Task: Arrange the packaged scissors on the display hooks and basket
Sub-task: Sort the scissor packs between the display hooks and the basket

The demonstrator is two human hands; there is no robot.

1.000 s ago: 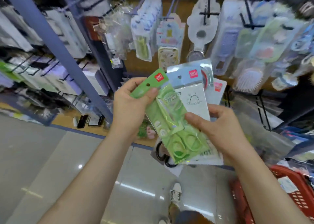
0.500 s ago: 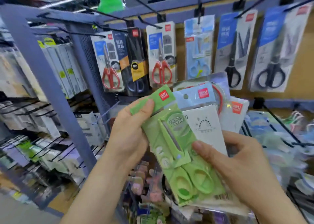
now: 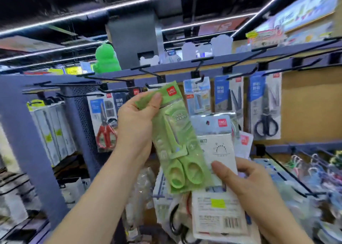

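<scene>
The left hand (image 3: 137, 127) pinches the glossy green scissors pack (image 3: 177, 142) by its card top, thumb in front, just under a black wire hook (image 3: 148, 86) below the upper rail (image 3: 177, 68). The right hand (image 3: 248, 184), fingers curled, grips a fan of flat plastic packs (image 3: 218, 151) behind the green one.

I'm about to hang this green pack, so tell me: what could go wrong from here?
1. The left hand pinches the green scissors pack only at its header, thumb on the card, and no hang hole shows; it might miss the hook or tear.
2. The right hand holds a fanned stack of packs under one thumb; they could slide out while attention is on the hook.
</scene>
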